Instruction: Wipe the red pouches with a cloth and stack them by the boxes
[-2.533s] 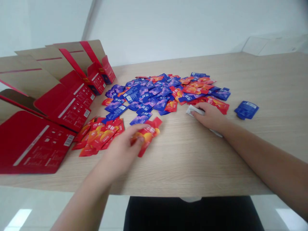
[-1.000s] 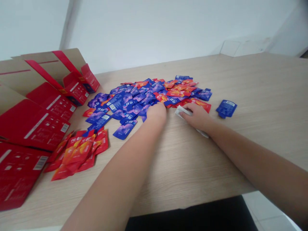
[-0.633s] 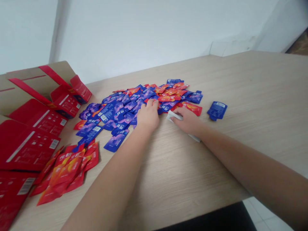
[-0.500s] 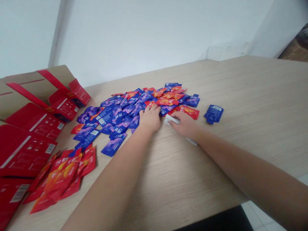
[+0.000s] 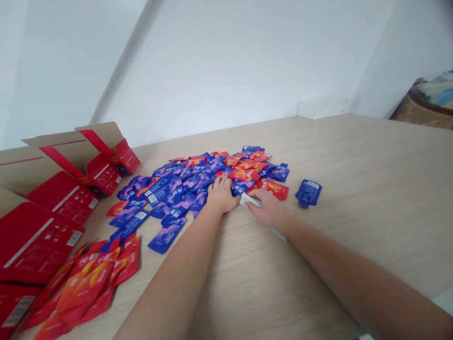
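My left hand [image 5: 222,195] lies palm down at the near edge of a heap of blue-purple sachets [image 5: 184,182] and red-orange sachets [image 5: 244,174], its fingers spread on them. Close beside it, my right hand [image 5: 271,208] is closed around a thin white strip [image 5: 250,201], which looks like folded paper or tissue. One end of the strip points at the heap and the other shows below the wrist. Right of this hand, apart from the heap, lies a small group of blue sachets [image 5: 309,192].
Open red cartons [image 5: 49,231] stand in a row along the left side. In front of them lies a stack of larger red-orange pouches [image 5: 88,278]. The wooden table [image 5: 354,189] meets a white wall, with a low white box-like piece [image 5: 322,107] at the back right.
The camera view has tilted up, so everything sits lower in the picture. Both hands stay at the heap's near edge, the right one still holding the white strip.
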Tool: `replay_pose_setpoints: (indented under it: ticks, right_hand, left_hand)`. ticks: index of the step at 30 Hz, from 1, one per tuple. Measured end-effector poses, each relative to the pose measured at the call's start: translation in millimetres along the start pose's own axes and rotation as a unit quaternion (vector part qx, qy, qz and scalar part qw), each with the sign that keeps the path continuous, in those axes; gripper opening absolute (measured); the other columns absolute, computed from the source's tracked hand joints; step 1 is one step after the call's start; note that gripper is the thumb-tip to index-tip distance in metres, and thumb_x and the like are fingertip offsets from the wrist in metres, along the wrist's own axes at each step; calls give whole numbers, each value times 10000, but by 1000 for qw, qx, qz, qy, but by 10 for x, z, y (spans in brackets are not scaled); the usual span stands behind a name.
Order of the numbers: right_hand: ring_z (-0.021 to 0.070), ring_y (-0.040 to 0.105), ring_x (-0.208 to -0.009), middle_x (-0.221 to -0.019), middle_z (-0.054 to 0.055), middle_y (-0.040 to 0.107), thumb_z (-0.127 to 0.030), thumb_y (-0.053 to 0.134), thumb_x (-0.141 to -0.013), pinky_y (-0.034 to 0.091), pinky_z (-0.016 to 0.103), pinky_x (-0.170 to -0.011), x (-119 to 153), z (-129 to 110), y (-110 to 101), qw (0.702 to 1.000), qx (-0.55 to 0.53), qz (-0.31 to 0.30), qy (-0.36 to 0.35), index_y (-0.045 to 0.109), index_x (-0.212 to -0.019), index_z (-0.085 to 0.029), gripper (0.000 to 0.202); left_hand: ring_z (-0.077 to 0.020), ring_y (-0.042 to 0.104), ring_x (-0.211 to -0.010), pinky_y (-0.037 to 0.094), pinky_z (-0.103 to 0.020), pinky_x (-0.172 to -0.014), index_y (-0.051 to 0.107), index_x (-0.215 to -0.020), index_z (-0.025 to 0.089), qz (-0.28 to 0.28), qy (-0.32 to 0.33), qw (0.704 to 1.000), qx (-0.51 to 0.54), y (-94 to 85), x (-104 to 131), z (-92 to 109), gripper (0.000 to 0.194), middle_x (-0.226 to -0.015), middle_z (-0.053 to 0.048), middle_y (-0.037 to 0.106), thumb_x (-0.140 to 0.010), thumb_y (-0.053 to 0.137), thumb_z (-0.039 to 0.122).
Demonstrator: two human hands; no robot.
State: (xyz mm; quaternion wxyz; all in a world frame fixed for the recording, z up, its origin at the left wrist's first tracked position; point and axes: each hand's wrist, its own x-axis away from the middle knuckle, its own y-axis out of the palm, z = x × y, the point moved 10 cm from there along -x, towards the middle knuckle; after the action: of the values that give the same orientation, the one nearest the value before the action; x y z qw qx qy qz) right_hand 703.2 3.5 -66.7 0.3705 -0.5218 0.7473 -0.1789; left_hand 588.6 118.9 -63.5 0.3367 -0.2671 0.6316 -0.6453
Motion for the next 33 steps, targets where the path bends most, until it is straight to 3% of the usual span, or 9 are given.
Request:
replay_pose_setpoints:
  ticks: [3, 6, 9, 13, 19, 24, 26, 29, 33]
  right_hand:
    - [266, 711, -1065, -1145, 71, 768, -294, 697, -971, 537, 416, -950, -3, 5, 19, 1000, -3, -4, -2, 714, -1106, -263, 140]
    - [274, 714, -1070, -1151, 76, 770, -297, 700, -968, 539, 424, -953, -4, 26, 32, 1000, -2, -5, -1, 717, -1113, -269, 149]
    - [281, 715, -1074, -1163, 85, 769, -293, 707, -960, 537, 428, -955, -6, 45, 35, 1000, 2, -3, 2, 719, -1124, -267, 166]
    - [275, 708, -1075, -1151, 80, 766, -292, 709, -959, 528, 422, -956, -9, 38, 38, 1000, 2, -8, 3, 715, -1116, -257, 160]
    - [279, 702, -1077, -1148, 87, 760, -303, 698, -970, 520, 417, -931, 0, 23, 29, 1000, 4, -15, 9, 707, -1104, -237, 150]
    - [273, 707, -1087, -1171, 94, 764, -289, 703, -972, 524, 410, -946, 7, 17, 32, 1000, 11, -17, 14, 714, -1131, -230, 171]
    - [274, 708, -1100, -1187, 100, 767, -285, 699, -976, 525, 413, -963, 9, 19, 31, 1000, 15, -16, 17, 717, -1150, -221, 186]
    - [267, 708, -1110, -1188, 104, 769, -286, 696, -982, 524, 401, -973, 12, 16, 31, 1000, 19, -16, 17, 723, -1156, -205, 193]
    - [261, 702, -1105, -1187, 113, 764, -290, 695, -987, 521, 393, -973, 11, 18, 29, 999, 29, -16, 14, 725, -1163, -190, 204]
  left_hand:
    - [-382, 253, -1637, 311, -587, -1265, 468, -1606, 312, -10, 8, 1000, -1, -11, 12, -16, 712, -1785, -73, 317, -975, 576, 624]
    - [-405, 362, -1558, 353, -590, -1227, 477, -1611, 336, -6, 9, 1000, -8, -57, 38, -27, 726, -1715, -95, 416, -968, 555, 664]
    - [-415, 452, -1460, 406, -578, -1178, 530, -1560, 291, 3, -5, 1000, -15, -101, 64, -40, 679, -1602, -145, 501, -974, 553, 632]
    - [-409, 497, -1409, 459, -536, -1139, 535, -1522, 207, -1, -19, 1000, -20, -123, 97, -16, 612, -1548, -191, 507, -989, 568, 507]
    - [-402, 512, -1424, 488, -489, -1127, 550, -1447, 169, -36, -30, 999, -19, -182, 248, 26, 614, -1516, -216, 522, -954, 699, 504]
    - [-361, 663, -1278, 559, -492, -1041, 525, -1487, 135, -55, -55, 997, -19, -275, 496, -37, 480, -1554, -244, 513, -1023, 610, 223]
    - [-322, 726, -1195, 578, -430, -1012, 517, -1521, 154, -57, -42, 997, -10, -318, 610, -33, 507, -1534, -249, 544, -1016, 540, 123]
    - [-273, 724, -1245, 564, -363, -1056, 497, -1576, 210, -58, -7, 998, 0, -379, 844, 34, 624, -1552, -198, 577, -987, 441, 8]
    - [-353, 709, -1282, 608, -477, -1021, 534, -1571, 204, -80, 24, 996, -17, -346, 1356, 229, 652, -1700, -219, 427, -972, 406, -18]
